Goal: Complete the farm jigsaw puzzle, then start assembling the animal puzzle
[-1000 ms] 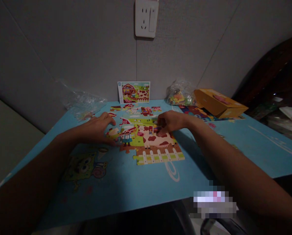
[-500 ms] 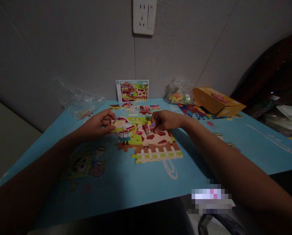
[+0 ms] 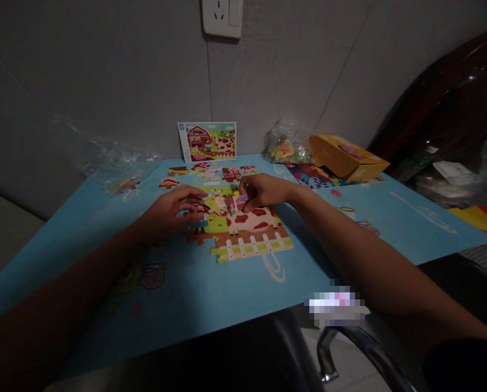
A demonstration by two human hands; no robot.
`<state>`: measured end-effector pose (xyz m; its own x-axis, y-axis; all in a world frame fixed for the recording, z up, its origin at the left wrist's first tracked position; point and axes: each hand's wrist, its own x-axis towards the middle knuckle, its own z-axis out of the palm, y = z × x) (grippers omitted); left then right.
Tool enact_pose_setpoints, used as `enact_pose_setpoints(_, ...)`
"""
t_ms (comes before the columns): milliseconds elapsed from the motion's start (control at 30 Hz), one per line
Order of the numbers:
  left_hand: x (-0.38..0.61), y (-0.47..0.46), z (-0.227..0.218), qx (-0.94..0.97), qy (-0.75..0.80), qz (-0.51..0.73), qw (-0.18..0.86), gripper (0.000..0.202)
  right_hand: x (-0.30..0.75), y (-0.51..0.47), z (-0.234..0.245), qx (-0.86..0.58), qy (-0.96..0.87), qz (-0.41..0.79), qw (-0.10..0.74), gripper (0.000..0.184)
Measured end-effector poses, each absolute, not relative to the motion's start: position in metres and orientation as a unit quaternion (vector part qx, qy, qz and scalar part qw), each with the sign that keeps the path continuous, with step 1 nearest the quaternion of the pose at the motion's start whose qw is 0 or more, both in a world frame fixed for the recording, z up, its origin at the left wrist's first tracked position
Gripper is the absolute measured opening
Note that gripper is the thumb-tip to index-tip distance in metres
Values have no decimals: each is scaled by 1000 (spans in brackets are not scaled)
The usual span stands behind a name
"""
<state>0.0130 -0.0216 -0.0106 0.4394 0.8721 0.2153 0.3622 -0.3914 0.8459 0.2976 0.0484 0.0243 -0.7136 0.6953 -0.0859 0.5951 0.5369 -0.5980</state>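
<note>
My left hand [image 3: 178, 209] reaches in from the left with its fingers bent, at the edge of a green puzzle piece [image 3: 215, 204] that tilts above the assembled part. It seems to hold this piece, though the grip is partly hidden. Between thumb and forefinger, my right hand [image 3: 264, 191] pinches a small puzzle piece with purple and yellow on it [image 3: 240, 200], over the cow's back. Beneath both hands lies the joined jigsaw puzzle [image 3: 255, 243], showing a spotted cow and a white fence. My left fingers cover part of its left side.
Loose puzzle pieces [image 3: 230, 173] lie behind the puzzle. A farm picture card [image 3: 211, 142] leans against the wall. Clear plastic [image 3: 121, 166] is at the left; a bag of pieces [image 3: 288, 147] and an orange box [image 3: 349, 158] stand at the right on the blue table [image 3: 194, 305].
My left hand has moved right over the puzzle, the green piece shifting with it. My right hand keeps its pinch near the cow's back. The view has also shifted slightly.
</note>
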Motion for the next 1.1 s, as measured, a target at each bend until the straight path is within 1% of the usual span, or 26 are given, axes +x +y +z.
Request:
enact_pose_setpoints(100, 13, -22, -10, 818, 373, 316, 302, 43, 295, 47, 24, -349, -873, 323, 114, 38)
enact_pose_setpoints(200, 14, -23, -7, 865, 345, 284, 228, 39, 292, 46, 21, -325, -849, 387, 157, 35)
enact_pose_setpoints(333, 17, -24, -3, 891, 325, 266, 175, 37, 284, 43, 16, -295, -812, 454, 218, 39)
enact_pose_setpoints(433, 19, -22, -3, 875, 390, 272, 95, 34, 276, 37, 13, -279, -810, 459, 233, 40)
enact_pose_setpoints(533, 18, -18, -3, 848, 468, 245, 38, 38, 269, 32, 10, -276, -813, 453, 240, 35)
enact_pose_setpoints(633, 17, -18, -3, 842, 491, 215, 60, 45, 263, 30, 7, -290, -804, 458, 242, 31)
enact_pose_setpoints(800, 25, -26, -5, 828, 477, 262, 136, 70, 248, 20, 0, -335, -784, 440, 281, 29)
enact_pose_setpoints(867, 27, -27, -6, 805, 489, 297, 158, 67, 243, 15, -1, -324, -796, 425, 284, 30)
enact_pose_setpoints(933, 28, -28, -5, 771, 511, 336, 179, 57, 243, 17, 3, -314, -824, 385, 271, 26)
enact_pose_setpoints(1000, 28, -27, -4, 738, 528, 373, 196, 53, 252, 26, 9, -350, -853, 281, 264, 19)
enact_pose_setpoints(1033, 27, -26, -3, 723, 536, 387, 199, 53, 261, 33, 13, -394, -858, 201, 262, 15)
enact_pose_setpoints(1067, 26, -25, -3, 710, 545, 398, 201, 55, 272, 41, 17, -459, -840, 122, 263, 17)
enact_pose_setpoints(1100, 25, -24, -3, 702, 553, 402, 202, 56, 286, 50, 21, -532, -808, 59, 246, 22)
